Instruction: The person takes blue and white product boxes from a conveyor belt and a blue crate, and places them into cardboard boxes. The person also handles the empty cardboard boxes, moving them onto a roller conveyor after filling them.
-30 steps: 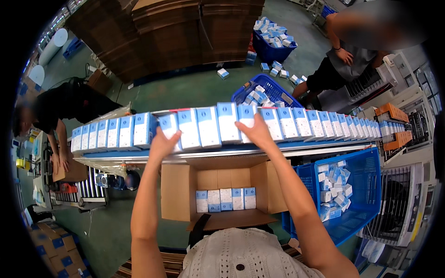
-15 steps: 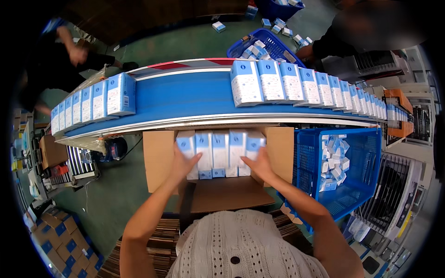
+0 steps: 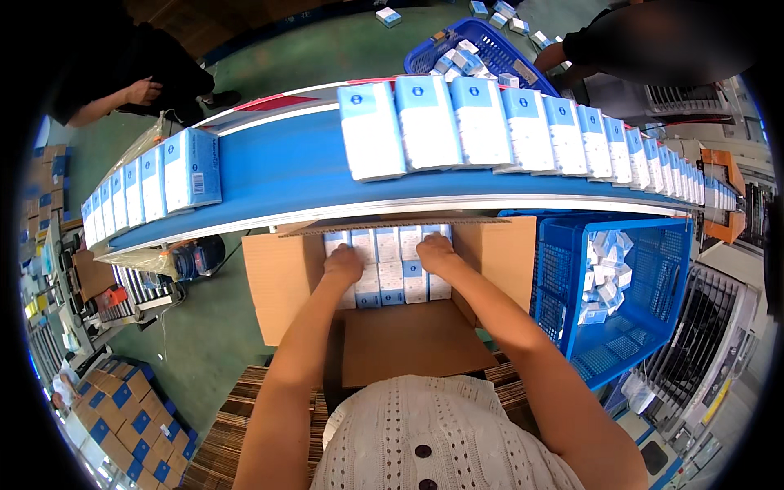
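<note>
An open cardboard carton (image 3: 415,343) stands in front of me, its flaps spread. Inside are rows of white-and-blue boxes (image 3: 390,273), set side by side. My left hand (image 3: 346,263) is closed at the left end of the far row, fingers curled down against the boxes. At the right end of that row, my right hand (image 3: 438,253) is closed in the same way. Both sets of fingertips are partly hidden. Beyond the carton, a blue conveyor belt (image 3: 282,167) carries more upright boxes (image 3: 429,122) at the right and another group (image 3: 192,167) at the left.
A large blue crate (image 3: 604,359) with loose boxes stands right of the carton. Behind the conveyor are a blue basket (image 3: 510,53) of boxes and boxes on the floor. Two people are across the belt. Flattened cardboard (image 3: 233,416) lies near me; stacked cartons (image 3: 135,416) stand lower left.
Both hands have lowered the row of boxes into the carton, and the fingers are now curled at its ends. On the belt, the right-hand line of boxes has shifted left.
</note>
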The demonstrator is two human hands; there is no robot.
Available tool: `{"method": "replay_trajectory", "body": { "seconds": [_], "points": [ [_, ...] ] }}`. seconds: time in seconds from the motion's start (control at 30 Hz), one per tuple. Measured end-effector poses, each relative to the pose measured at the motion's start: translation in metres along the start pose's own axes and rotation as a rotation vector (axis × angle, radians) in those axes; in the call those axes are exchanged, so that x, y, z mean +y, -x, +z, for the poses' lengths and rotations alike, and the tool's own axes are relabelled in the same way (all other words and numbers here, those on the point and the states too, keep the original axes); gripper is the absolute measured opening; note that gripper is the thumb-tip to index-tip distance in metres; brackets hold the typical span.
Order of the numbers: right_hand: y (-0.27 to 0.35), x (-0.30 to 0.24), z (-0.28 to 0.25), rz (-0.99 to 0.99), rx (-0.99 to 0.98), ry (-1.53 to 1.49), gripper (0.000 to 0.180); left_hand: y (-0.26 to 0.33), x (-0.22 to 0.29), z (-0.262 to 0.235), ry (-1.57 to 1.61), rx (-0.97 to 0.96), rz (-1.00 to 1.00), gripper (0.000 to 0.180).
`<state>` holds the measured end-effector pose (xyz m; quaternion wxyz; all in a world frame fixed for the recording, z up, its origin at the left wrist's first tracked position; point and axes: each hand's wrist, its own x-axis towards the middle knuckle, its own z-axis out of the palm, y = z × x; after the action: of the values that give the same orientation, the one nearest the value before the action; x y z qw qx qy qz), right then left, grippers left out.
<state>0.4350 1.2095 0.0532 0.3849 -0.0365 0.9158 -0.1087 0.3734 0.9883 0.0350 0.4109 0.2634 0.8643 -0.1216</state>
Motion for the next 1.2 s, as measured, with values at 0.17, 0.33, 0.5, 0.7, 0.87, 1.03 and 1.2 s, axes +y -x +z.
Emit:
{"method": "replay_trajectory", "body": {
  "seconds": [0.17, 0.33, 0.5, 0.7, 0.87, 1.03, 1.2],
  "points": [
    [-0.013, 0.020, 0.025, 0.038, 0.057, -0.121, 0.020, 0.005, 0.006, -0.017, 0.183, -0.035, 0.037, 0.041],
    [0.096, 0.003, -0.087, -0.335, -0.035, -0.538, 0.023, 0.074, -0.022, -0.081, 0.575, -0.108, 0.496, 0.037],
    [0.157, 0.080, -0.195, 0.077, 1.243, -0.444, 0.024, 0.134, -0.045, -0.218, 1.134, 0.820, 0.337, 0.025],
    [0.065, 0.048, -0.224, 0.094, 0.950, -0.764, 0.057, 0.068, -0.090, -0.256, 0.769, 0.899, -0.081, 0.066],
    [0.083, 0.020, -0.233, -0.023, 1.139, -0.904, 0.058, 0.112, -0.085, -0.263, 0.887, 1.060, 0.022, 0.067],
    [0.195, -0.015, -0.155, 0.023, 1.181, -1.006, 0.052, 0.206, -0.040, -0.183, 0.917, 1.225, 0.095, 0.071],
    [0.181, 0.000, -0.002, 0.070, 0.599, -0.346, 0.029, 0.183, -0.012, -0.060, 0.340, 0.521, -0.156, 0.074]
  ]
}}
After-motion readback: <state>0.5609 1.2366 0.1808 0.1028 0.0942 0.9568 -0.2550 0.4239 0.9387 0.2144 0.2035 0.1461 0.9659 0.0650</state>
